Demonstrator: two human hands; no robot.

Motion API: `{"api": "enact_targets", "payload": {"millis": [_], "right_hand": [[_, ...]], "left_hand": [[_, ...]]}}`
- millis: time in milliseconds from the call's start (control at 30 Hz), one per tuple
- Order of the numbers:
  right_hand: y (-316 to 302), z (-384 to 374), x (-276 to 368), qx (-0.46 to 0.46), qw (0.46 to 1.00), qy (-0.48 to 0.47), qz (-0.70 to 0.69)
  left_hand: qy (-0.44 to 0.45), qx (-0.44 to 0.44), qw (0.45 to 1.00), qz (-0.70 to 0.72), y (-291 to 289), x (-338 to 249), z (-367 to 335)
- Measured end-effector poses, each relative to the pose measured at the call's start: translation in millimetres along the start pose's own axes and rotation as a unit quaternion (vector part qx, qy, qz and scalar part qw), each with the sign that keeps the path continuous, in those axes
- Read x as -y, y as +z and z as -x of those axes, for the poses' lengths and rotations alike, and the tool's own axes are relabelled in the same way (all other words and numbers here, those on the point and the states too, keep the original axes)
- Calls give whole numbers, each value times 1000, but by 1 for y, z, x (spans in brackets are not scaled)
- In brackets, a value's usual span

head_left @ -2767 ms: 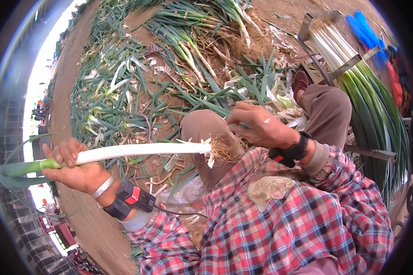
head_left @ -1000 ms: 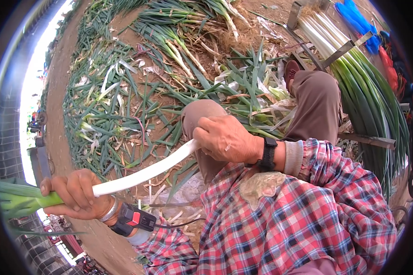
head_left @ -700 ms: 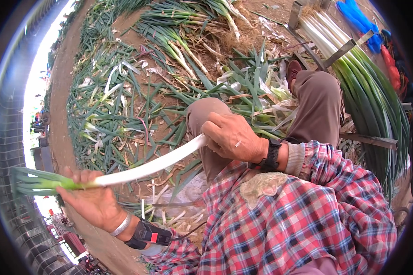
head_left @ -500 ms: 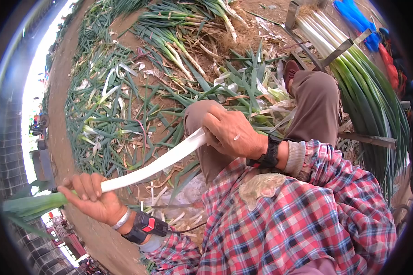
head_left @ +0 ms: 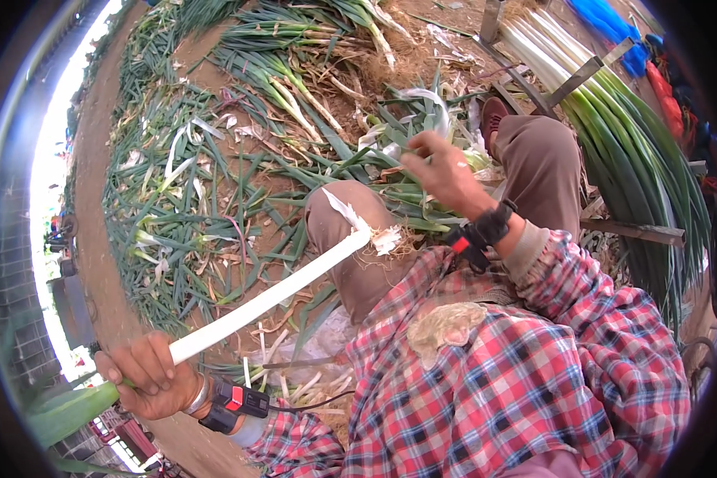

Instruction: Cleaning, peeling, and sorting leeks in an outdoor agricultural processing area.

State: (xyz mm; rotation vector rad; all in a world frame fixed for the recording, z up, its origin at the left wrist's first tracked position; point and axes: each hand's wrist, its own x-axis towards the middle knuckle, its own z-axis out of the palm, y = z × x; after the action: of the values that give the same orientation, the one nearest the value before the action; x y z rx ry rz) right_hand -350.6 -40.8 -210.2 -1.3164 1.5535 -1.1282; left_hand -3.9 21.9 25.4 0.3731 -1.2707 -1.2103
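Leek [head_left: 271, 299] across knee [head_left: 350, 231], trimmings [head_left: 183, 191] beyond

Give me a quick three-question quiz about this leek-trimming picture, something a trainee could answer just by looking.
1. True or false: the left hand grips the long white leek near where its stalk turns green.
2. What is the right hand doing? A) holding the leek's root end B) raised above the green leaves, apart from the leek C) resting on the knee
3. Fill in: the stack of trimmed leeks lies to the person's ____ side.

Key: 1 true; 2 B; 3 right.
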Motion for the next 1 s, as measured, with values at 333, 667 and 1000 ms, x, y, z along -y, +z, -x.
{"api": "enact_targets", "payload": {"millis": [333, 667, 1000], "right_hand": [[18, 47, 46, 188, 959, -201, -67], [22, 54, 39, 203, 953, -226, -16], [8, 24, -12, 8, 984, -105, 142]], "left_hand": [[15, -455, 880, -135, 36, 14, -10], [84, -152, 983, 56, 5, 6, 23], [41, 95, 981, 164, 16, 1, 16]]}}
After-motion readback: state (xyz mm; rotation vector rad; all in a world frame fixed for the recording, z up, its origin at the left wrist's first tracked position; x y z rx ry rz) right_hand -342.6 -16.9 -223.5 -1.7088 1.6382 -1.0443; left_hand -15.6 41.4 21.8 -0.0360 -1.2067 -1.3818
